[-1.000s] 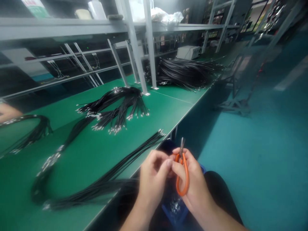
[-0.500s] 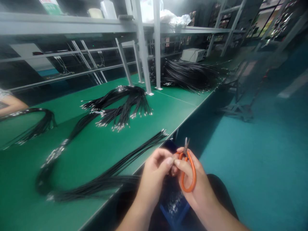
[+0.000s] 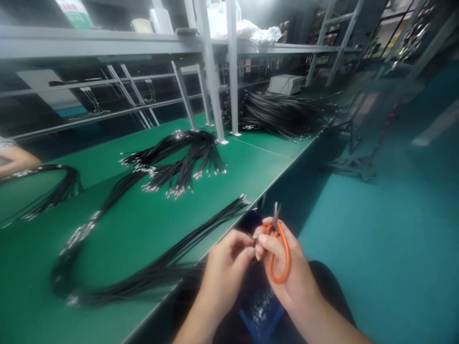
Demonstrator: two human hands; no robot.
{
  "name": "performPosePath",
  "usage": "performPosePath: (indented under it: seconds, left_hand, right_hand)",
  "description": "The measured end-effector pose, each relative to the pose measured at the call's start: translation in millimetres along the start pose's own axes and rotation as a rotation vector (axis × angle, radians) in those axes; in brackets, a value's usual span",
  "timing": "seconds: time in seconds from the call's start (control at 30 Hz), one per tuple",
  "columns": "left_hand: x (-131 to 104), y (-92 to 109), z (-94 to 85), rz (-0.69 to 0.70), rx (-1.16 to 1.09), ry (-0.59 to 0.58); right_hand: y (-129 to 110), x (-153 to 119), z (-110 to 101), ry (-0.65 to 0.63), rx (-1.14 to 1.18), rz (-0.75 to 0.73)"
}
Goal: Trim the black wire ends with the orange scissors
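Scissors (image 3: 286, 248), gripped in right hand (image 3: 294, 260); left hand (image 3: 223, 263), pinching something tiny (image 3: 255, 241) beside it, apparently mid-step. Silvery bits (image 3: 259, 306), in blue bin (image 3: 270, 321): seemingly done. Cables (image 3: 186, 244), on table (image 3: 247, 165): number left, unclear.

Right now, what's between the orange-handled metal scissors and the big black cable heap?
Between the scissors and the heap, the head view shows dark teal floor, then pale-edged green tabletop.

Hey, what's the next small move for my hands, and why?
Perhaps steady the left hand on the small dark piece, too blurred to identify, before turning the orange scissors: the right hand holds them, its fingertips close to that piece, and their blades point away from it.
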State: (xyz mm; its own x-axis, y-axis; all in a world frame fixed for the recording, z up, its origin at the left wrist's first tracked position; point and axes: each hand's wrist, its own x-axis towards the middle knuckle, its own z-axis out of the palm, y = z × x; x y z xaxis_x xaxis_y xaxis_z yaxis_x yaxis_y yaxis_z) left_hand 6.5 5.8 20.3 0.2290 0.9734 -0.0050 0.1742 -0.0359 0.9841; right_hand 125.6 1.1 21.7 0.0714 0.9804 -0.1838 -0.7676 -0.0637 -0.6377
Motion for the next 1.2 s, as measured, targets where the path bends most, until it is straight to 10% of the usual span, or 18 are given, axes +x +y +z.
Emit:
performPosePath:
  seconds: [0.5,1.03,1.2]
  left_hand:
    - [3.4,-9.1,-7.4,-0.025,-0.212,-0.061]
    - [1.8,-5.3,-7.5,-0.044,-0.194,-0.063]
    - [-1.4,-3.2,-4.7,0.118,0.157,0.077]
  right_hand:
    - [2.9,3.9,3.3,-0.006,-0.173,-0.105]
    - [1.9,9.1,-14.6,-0.109,-0.953,-0.64]
    - [5.5,11.0,-23.1,-0.093,-1.106,-0.948]
